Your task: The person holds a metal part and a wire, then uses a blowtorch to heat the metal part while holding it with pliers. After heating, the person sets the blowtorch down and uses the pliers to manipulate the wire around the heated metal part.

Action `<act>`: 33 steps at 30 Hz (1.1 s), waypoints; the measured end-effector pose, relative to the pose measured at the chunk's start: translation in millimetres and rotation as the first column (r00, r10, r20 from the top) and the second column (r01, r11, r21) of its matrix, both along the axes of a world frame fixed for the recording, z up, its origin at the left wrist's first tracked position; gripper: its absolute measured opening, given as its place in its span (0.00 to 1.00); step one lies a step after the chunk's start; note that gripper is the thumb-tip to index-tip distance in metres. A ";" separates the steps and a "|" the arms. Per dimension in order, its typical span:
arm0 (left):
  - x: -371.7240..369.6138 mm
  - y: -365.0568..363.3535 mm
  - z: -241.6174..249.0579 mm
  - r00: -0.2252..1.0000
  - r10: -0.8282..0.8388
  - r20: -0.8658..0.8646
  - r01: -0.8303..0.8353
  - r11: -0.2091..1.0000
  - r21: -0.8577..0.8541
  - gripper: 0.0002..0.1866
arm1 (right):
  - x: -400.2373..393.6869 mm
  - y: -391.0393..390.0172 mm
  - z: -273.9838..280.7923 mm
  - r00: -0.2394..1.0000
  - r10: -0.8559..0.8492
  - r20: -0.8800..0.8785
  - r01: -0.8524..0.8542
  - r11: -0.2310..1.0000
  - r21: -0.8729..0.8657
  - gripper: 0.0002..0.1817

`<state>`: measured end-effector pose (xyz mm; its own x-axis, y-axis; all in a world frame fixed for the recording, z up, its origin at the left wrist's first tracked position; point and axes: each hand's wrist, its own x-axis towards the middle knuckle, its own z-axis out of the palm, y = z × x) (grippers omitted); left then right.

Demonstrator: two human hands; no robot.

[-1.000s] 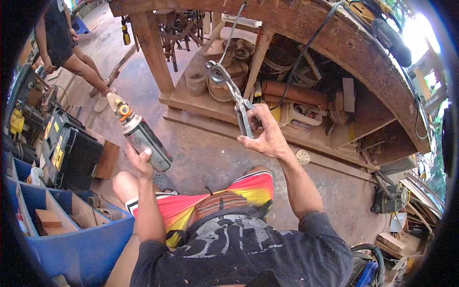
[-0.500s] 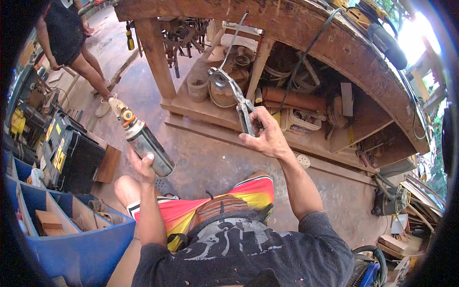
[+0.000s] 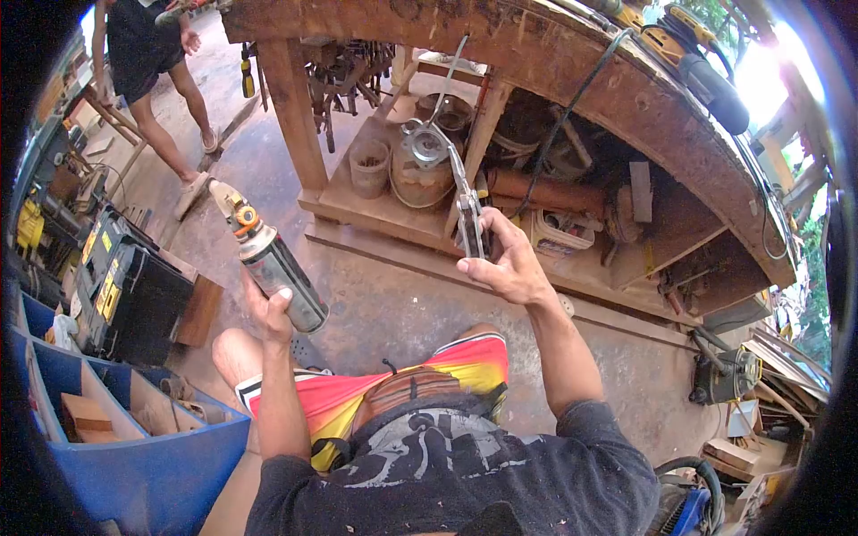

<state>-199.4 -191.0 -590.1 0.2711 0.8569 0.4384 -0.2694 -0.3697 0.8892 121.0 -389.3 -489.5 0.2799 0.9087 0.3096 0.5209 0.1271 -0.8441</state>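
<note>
My left hand [image 3: 270, 311] is closed around a gas torch [image 3: 286, 275], a canister with an orange-knobbed burner head that points up and left. On the other side, my right hand [image 3: 513, 268] grips locking pliers [image 3: 469, 214] by the handles. A round metal piece [image 3: 426, 147] with a hole in it sits at the pliers' jaws, held out toward the workbench. From that piece a thin grey rod [image 3: 451, 79] runs upward. The burner and the metal piece are well apart, and no flame shows.
A wooden workbench [image 3: 554, 62] curves across the front, with pots and buckets on its lower shelf [image 3: 366, 210]. To the left are a blue divided bin [image 3: 152, 456] and a black toolbox [image 3: 134, 295]. Another person [image 3: 147, 54] stands at the upper left.
My right hand has turned the pliers and shifted slightly right, so the round metal piece shows more of its face. The torch has barely moved. The other person's legs and hand have changed position.
</note>
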 end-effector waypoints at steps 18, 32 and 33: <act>0.8 -2.6 -2.7 0.997 0.073 -0.010 -0.073 0.997 0.000 0.44 | -35.2 -22.6 36.7 0.405 0.330 -0.853 -0.287 0.931 0.225 0.35; 1.7 -7.0 1.2 0.999 0.035 -0.001 -0.035 0.999 0.007 0.45 | -29.4 -33.8 55.6 0.337 0.314 -0.888 -0.316 0.926 0.207 0.37; 1.7 -7.9 0.4 1.000 0.030 0.008 -0.030 0.999 -0.015 0.44 | -31.9 -34.6 59.3 0.336 0.316 -0.887 -0.320 0.924 0.208 0.37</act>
<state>-197.7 -198.9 -589.7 0.2418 0.8710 0.4277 -0.2659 -0.3644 0.8924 89.1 -423.8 -430.1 0.0772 0.9947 0.0682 -0.6131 0.1013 -0.7835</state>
